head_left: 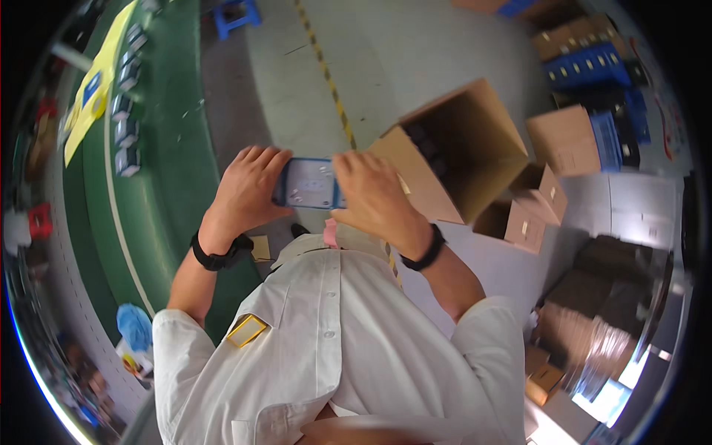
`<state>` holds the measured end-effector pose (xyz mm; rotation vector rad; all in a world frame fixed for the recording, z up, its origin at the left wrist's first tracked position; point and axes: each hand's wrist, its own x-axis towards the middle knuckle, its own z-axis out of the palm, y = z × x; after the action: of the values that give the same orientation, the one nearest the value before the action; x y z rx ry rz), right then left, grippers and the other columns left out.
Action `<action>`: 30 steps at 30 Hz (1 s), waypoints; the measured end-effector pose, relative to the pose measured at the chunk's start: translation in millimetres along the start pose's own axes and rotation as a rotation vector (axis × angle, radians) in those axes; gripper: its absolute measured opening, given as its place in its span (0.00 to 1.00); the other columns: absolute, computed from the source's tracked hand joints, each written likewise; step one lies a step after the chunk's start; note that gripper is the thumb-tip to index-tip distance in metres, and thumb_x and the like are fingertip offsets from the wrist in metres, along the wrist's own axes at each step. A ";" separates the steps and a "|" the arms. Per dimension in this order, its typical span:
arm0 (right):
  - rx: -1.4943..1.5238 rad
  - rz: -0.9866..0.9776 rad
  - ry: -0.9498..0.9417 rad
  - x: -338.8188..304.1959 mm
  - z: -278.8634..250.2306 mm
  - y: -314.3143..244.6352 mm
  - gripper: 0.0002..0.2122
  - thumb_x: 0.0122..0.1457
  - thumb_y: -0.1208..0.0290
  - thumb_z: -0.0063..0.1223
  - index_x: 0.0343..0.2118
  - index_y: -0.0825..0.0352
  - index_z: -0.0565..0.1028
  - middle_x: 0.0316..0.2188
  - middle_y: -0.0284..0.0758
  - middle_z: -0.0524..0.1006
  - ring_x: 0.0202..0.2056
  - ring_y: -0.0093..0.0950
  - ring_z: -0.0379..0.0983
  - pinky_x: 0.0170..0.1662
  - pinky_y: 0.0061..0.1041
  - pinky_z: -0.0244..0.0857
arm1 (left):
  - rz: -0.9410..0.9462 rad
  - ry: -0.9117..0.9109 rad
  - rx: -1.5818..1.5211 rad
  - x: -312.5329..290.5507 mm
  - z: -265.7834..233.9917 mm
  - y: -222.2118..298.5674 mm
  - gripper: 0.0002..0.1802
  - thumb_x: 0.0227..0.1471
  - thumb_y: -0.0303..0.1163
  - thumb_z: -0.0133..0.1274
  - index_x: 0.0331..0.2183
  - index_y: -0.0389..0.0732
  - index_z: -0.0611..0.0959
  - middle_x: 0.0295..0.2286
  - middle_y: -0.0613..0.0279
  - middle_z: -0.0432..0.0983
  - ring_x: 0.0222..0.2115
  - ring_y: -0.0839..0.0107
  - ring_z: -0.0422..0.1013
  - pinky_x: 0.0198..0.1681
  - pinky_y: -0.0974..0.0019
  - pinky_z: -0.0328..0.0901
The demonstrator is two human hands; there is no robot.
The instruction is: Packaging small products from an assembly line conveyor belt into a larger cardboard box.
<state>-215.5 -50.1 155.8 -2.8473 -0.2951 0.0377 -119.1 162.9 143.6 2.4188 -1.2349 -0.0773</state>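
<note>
Between my two hands, in front of my waist, is a small rectangular blue-rimmed box (310,183) with a pale, clear-looking face turned up. My left hand (251,187) grips its left end, and my right hand (376,194) is closed on its right end, slightly blurred. What lies inside the box is too unclear to name. A large open cardboard carton (486,141) stands just right of my right hand, with several dark items low inside it. To my left runs a green work surface (159,222), where similar small dark boxes (127,132) stand in a row.
Smaller open cartons (523,222) sit beyond the large one. Cardboard and blue boxes (589,67) are stacked at the far right. A blue stool (237,16) stands ahead, near a yellow-black floor stripe (322,70). Another person in a blue cap (134,326) is at the lower left.
</note>
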 end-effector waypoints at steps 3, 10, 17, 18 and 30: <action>-0.094 0.190 0.158 -48.2 -49.7 31.3 0.30 0.35 0.64 0.67 0.43 0.66 0.67 0.38 0.40 0.72 0.42 0.40 0.70 0.44 0.39 0.66 | 0.306 0.024 0.013 72.9 -9.2 50.6 0.40 0.21 0.34 0.67 0.43 0.38 0.74 0.37 0.58 0.73 0.39 0.57 0.69 0.47 0.59 0.64; -0.195 0.540 0.259 -111.0 -97.2 151.5 0.34 0.37 0.62 0.68 0.49 0.68 0.66 0.43 0.45 0.73 0.43 0.44 0.71 0.46 0.40 0.67 | 0.653 0.101 0.051 234.8 65.5 135.4 0.35 0.22 0.36 0.68 0.38 0.39 0.75 0.35 0.58 0.73 0.38 0.59 0.70 0.44 0.60 0.65; 0.009 0.609 0.108 -109.1 -77.6 278.4 0.33 0.36 0.60 0.68 0.47 0.68 0.69 0.41 0.47 0.75 0.46 0.43 0.72 0.47 0.37 0.66 | 0.655 -0.196 -0.018 341.7 160.4 143.0 0.38 0.24 0.36 0.68 0.43 0.39 0.74 0.37 0.54 0.74 0.41 0.55 0.70 0.45 0.57 0.66; 0.018 0.599 0.048 -106.8 -77.4 290.8 0.33 0.36 0.59 0.68 0.47 0.68 0.70 0.40 0.47 0.76 0.46 0.43 0.72 0.47 0.37 0.66 | 0.629 -0.283 -0.069 349.6 164.9 144.4 0.37 0.24 0.37 0.69 0.42 0.37 0.75 0.36 0.52 0.75 0.40 0.53 0.71 0.43 0.57 0.66; 0.099 0.796 -0.254 -57.0 -13.8 379.3 0.31 0.32 0.60 0.69 0.43 0.68 0.73 0.41 0.45 0.77 0.45 0.42 0.74 0.47 0.37 0.69 | 0.481 -0.672 -0.088 418.0 247.5 127.2 0.38 0.21 0.37 0.70 0.39 0.34 0.76 0.36 0.45 0.77 0.41 0.50 0.73 0.42 0.53 0.67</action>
<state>-195.7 -422.2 64.0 -2.6629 0.7747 0.5494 -22.0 -315.6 26.3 2.0041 -2.0122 -0.8294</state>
